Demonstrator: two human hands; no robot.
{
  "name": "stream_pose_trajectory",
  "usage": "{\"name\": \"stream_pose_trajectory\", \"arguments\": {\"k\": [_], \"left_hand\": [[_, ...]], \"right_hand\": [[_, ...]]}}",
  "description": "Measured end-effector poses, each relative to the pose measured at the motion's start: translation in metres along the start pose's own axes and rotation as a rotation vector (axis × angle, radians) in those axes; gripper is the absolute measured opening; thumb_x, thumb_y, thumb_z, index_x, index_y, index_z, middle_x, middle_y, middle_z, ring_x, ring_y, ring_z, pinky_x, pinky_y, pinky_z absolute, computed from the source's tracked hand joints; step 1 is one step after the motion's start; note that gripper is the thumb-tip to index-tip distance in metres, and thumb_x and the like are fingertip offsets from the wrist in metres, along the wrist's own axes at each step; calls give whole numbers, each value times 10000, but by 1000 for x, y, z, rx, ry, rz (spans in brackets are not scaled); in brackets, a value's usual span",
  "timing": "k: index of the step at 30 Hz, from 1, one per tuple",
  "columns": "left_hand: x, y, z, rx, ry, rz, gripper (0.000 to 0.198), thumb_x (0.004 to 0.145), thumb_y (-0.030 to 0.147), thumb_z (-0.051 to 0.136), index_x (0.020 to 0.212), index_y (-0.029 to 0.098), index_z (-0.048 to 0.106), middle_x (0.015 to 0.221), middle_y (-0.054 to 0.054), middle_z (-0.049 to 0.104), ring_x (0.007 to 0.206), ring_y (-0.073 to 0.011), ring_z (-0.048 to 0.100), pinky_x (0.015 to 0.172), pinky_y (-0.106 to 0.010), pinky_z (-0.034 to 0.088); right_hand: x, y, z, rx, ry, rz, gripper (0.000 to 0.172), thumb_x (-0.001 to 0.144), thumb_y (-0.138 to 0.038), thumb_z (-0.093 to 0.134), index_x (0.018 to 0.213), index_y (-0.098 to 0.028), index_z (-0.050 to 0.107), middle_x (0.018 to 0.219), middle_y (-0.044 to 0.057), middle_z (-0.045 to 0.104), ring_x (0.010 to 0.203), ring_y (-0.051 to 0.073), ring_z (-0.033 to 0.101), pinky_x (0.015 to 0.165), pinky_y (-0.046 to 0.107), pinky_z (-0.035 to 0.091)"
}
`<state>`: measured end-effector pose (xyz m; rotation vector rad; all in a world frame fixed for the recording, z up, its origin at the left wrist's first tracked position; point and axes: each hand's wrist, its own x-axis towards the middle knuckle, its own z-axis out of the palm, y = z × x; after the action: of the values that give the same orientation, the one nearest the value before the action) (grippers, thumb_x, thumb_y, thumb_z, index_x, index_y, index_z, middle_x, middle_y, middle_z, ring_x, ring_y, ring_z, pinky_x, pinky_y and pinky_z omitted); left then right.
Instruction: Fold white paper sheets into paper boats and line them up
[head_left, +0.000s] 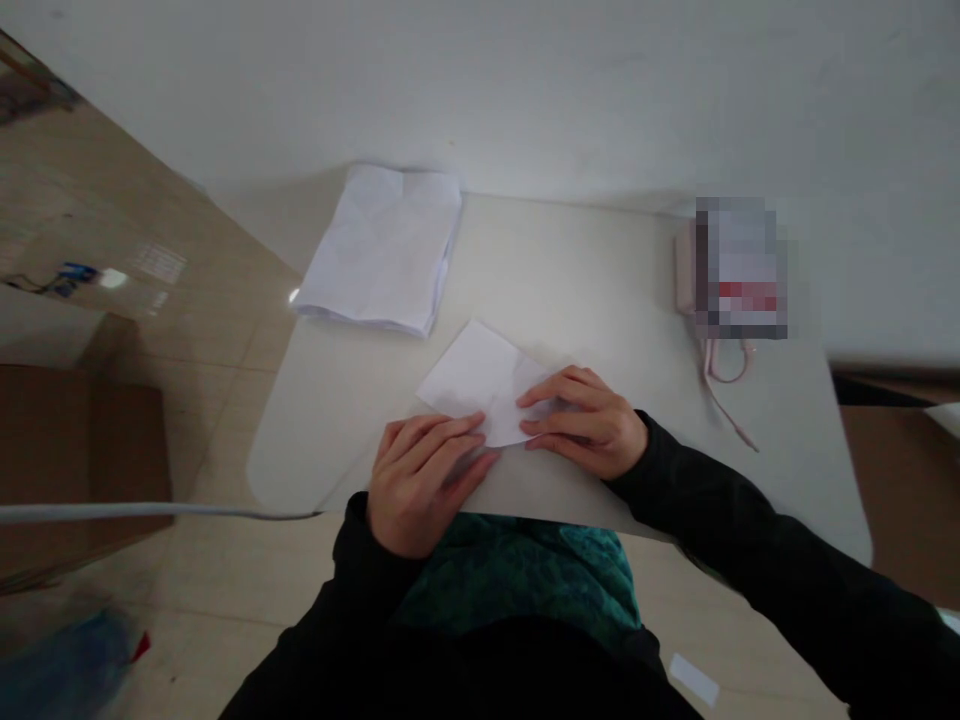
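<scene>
A folded sheet of white paper lies on the white table, near its front edge. My left hand rests on the sheet's lower left part, with the fingers stretched across it. My right hand comes in from the right, its fingers holding the sheet's right end. The part of the sheet under my fingers is hidden. Farther back, a pile of creased white paper lies at the table's far left corner.
At the table's back right stands a pale pink device, partly behind a pixelated object, with a pink cord trailing forward. A cardboard box stands on the tiled floor to the left. A white cable crosses there.
</scene>
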<state>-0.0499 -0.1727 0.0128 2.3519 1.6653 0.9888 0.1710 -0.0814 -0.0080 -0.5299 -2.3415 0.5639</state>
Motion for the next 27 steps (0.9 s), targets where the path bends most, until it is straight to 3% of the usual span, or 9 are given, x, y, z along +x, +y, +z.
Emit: {"name": "stream_pose_trajectory", "arguments": {"k": [3, 8, 13, 21, 27], "left_hand": [[3, 1, 4, -51, 38, -69, 119, 744, 156, 735, 841, 209, 692, 975, -14, 738, 843, -168, 649, 769, -334, 492], [8, 7, 10, -90, 93, -191, 95, 723, 137, 745, 785, 186, 693, 912, -25, 737, 814, -170, 658, 765, -338, 521], [10, 9, 11, -82, 106, -236, 112, 709, 127, 753, 783, 188, 695, 889, -16, 740, 796, -165, 669, 755, -332, 533], [11, 8, 5, -119, 40, -268, 112, 747, 133, 716, 831, 206, 709, 925, -14, 737, 840, -161, 674, 795, -328, 538], [4, 3, -3, -161, -39, -190, 159, 756, 114, 700, 882, 211, 704, 1033, -27, 723, 914, -167, 672, 826, -333, 527]], "right_hand": [[5, -1, -4, 59, -21, 56, 79, 807, -260, 673, 809, -187, 704, 977, 82, 698, 851, 177, 600, 739, 359, 474], [15, -10, -4, 140, 81, 222, 130, 813, -205, 657, 689, -167, 651, 803, 66, 666, 738, 150, 579, 681, 333, 495], [19, -17, 1, 71, 152, 335, 162, 803, -176, 647, 644, -157, 625, 741, 68, 613, 709, 155, 541, 650, 336, 480], [19, -19, 8, -83, 137, 459, 250, 820, -215, 609, 577, -162, 585, 736, 70, 566, 711, 171, 500, 654, 352, 444], [22, -20, 11, -191, 107, 520, 324, 841, -286, 585, 542, -174, 536, 736, 52, 552, 706, 168, 476, 680, 363, 383]]}}
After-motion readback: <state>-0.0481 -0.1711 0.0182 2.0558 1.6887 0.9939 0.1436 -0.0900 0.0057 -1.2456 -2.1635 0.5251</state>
